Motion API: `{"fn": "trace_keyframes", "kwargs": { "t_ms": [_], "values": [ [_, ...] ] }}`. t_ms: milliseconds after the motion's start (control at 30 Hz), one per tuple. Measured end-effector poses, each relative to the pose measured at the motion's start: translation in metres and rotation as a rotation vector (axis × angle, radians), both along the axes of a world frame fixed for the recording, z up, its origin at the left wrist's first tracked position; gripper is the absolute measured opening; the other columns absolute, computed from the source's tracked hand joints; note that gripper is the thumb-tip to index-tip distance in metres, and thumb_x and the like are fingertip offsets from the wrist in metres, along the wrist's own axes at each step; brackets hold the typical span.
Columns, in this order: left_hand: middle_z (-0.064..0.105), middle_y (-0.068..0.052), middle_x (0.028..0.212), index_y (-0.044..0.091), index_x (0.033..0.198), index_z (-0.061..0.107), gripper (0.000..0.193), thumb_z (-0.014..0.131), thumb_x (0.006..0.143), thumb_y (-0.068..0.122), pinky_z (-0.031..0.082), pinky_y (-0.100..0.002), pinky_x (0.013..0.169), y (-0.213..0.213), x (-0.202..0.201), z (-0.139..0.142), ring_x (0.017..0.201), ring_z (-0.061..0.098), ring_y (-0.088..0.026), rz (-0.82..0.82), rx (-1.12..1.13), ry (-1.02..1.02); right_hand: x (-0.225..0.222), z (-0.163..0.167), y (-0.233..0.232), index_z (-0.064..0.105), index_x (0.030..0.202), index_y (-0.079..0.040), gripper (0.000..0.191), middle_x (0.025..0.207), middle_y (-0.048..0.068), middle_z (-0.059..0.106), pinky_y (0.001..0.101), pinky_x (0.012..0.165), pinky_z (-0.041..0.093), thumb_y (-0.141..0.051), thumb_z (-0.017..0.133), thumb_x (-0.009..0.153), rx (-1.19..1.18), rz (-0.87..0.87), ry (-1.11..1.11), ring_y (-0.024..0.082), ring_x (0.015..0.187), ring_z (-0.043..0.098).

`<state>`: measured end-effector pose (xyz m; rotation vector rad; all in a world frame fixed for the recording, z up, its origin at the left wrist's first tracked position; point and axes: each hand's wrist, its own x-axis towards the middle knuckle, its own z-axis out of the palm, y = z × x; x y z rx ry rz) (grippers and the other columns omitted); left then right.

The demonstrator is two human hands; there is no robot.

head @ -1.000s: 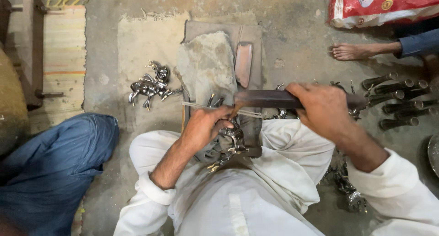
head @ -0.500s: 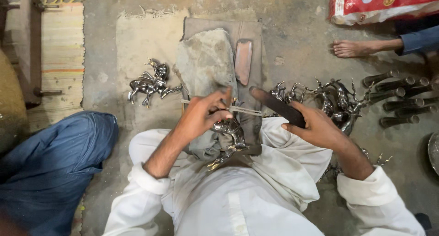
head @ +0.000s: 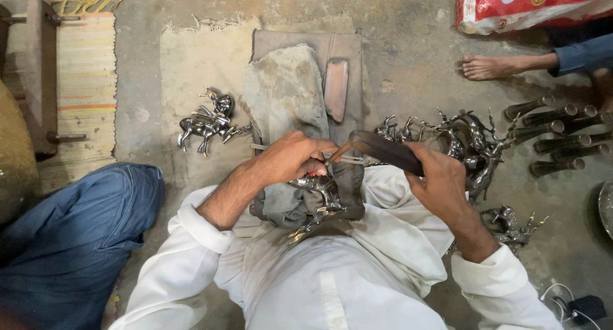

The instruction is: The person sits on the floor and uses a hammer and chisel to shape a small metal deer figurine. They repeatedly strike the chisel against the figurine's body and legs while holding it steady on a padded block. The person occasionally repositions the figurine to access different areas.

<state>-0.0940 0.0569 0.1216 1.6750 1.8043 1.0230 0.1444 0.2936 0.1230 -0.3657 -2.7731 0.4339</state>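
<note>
Head view: dusty concrete floor [head: 408, 36]

The left hand [head: 290, 159] and right hand [head: 440, 183] meet over the lap, the metal figurine [head: 316, 192] just beneath the left hand on a cloth pad [head: 284, 93]. Left of the grip lies another figurine [head: 207, 120]; right, a heap of figurines [head: 469, 145], then metal tubes [head: 552, 135] beyond

head view: worn on head | faces straight down | close over lap and floor [head: 408, 23]
</note>
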Motion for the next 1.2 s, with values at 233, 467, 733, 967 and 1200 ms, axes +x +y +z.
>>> {"fn": "trace_keyframes", "kwargs": {
  "t_ms": [233,467,733,967,1200],
  "values": [
    [0.078,-0.012,0.088,0.009,0.120,0.063,0.037,0.078,0.087,0.011,0.056,-0.042,0.069,-0.013,0.006,-0.008,0.083,0.076,-0.032,0.137,0.031,-0.116,-0.012,0.023,0.004,0.065,0.119,-0.007,0.040,0.078,0.019,0.067,0.0469,0.064,0.051,-0.016,0.078,0.082,-0.065,-0.032,-0.063,0.040,0.069,0.067],
    [0.078,-0.014,0.089,0.005,0.117,0.062,0.033,0.077,0.088,0.011,0.054,-0.043,0.068,-0.021,0.017,-0.011,0.083,0.074,-0.036,0.273,0.139,-0.081,-0.054,0.053,0.005,0.064,0.121,-0.009,0.041,0.083,0.020,0.070,0.0507,0.065,0.050,-0.012,0.073,0.081,0.006,0.123,-0.092,0.043,0.079,0.069],
    [0.076,-0.017,0.084,0.006,0.113,0.062,0.034,0.080,0.086,0.014,0.055,-0.042,0.067,-0.022,0.034,-0.016,0.080,0.075,-0.036,0.506,0.071,-0.109,-0.100,0.091,0.008,0.061,0.117,-0.012,0.041,0.084,0.019,0.070,0.0542,0.069,0.050,-0.012,0.074,0.078,0.105,0.121,-0.334,0.044,0.083,0.068],
    [0.078,-0.013,0.082,0.004,0.109,0.063,0.031,0.081,0.087,0.015,0.059,-0.034,0.062,-0.033,0.052,-0.022,0.069,0.078,-0.023,0.665,0.091,-0.279,-0.112,0.096,0.004,0.062,0.110,-0.013,0.038,0.087,0.013,0.073,0.0541,0.071,0.051,-0.008,0.071,0.073,0.212,0.328,-0.413,0.042,0.086,0.068],
    [0.078,-0.011,0.084,0.001,0.102,0.057,0.028,0.080,0.090,0.013,0.062,-0.028,0.062,-0.032,0.075,-0.037,0.076,0.080,-0.016,0.937,0.248,-0.379,-0.123,0.094,-0.006,0.062,0.112,-0.013,0.040,0.084,0.014,0.071,0.0545,0.068,0.050,-0.011,0.074,0.074,0.193,0.361,-0.330,0.042,0.084,0.068]
  ]
}}
